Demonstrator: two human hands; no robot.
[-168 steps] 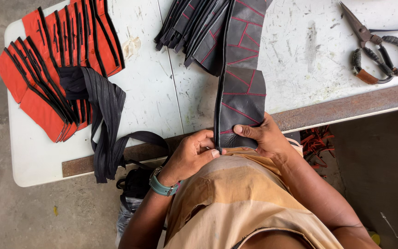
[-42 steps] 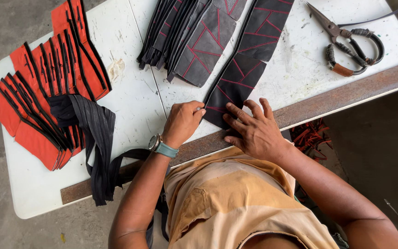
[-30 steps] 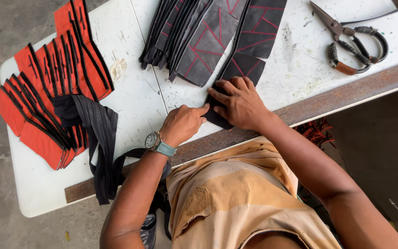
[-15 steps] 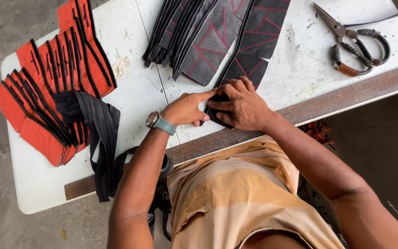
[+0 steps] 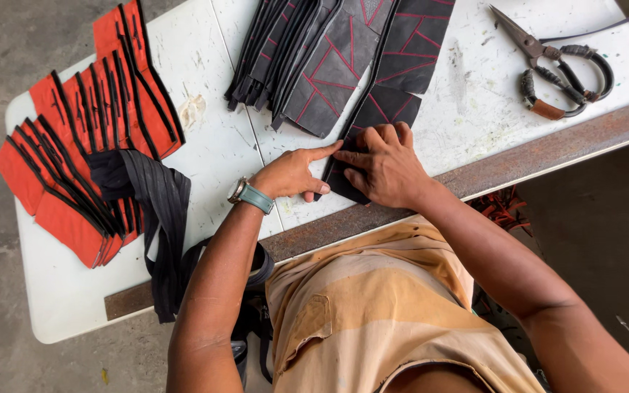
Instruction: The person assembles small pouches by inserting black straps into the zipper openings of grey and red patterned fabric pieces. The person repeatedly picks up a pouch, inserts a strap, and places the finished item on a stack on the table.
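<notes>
Bright, even daylight. Soft, faint shadows only, darkest under the white table (image 5: 475, 109) edge at right. No glare. Sharp in the middle, slightly stretched and bent at corners.

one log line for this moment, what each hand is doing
left hand: fingertip on dark panel edge | right hand: pressing panel flat on table | nearby: scissors, orange pieces

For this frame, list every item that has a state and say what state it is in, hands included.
Left hand: flat on the table, forefinger touching the dark panel.
Right hand: pressed flat on the dark panel.
Dark panel: flat on the table, near end under the right hand.
Dark stack: fanned out, overlapping.
Orange pieces: fanned, overhanging the table edge.
Black straps: draped over the edge.
Scissors: closed, lying flat.
</notes>
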